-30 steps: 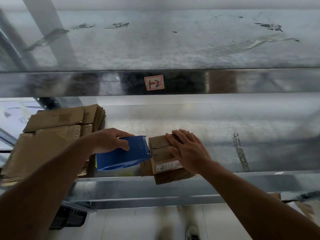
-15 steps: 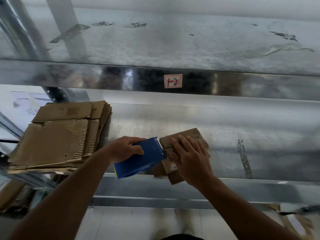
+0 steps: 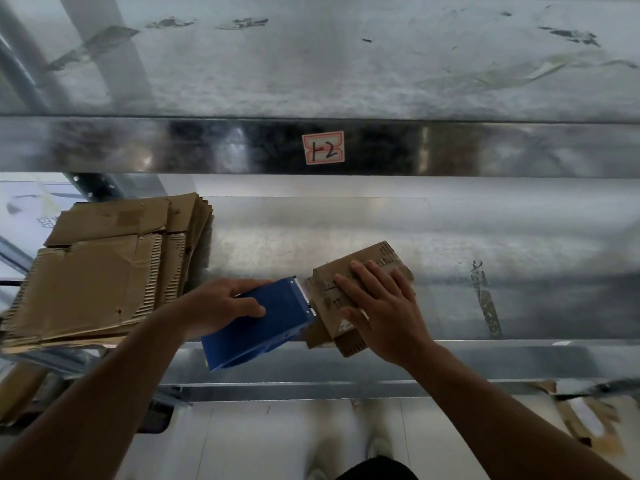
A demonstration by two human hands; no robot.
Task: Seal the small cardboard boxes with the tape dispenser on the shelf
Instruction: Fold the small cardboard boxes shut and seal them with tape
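Head view: left hand (image 3: 216,308) grips tape dispenser (image 3: 263,323) against box (image 3: 349,292); right hand (image 3: 384,313) presses it

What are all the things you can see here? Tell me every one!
small cardboard box: one, brown, lower shelf, near the front edge
tape dispenser: one, blue, at the box's left side
flattened cardboard stack: one, brown, left end of the same shelf
metal shelf: silver, two levels in view
label: one, white with red border, marked 12, front edge of the upper level
cardboard scraps: a few, brown, on the floor at lower right
left hand: one, grips the dispenser
right hand: one, pressed flat on the box top
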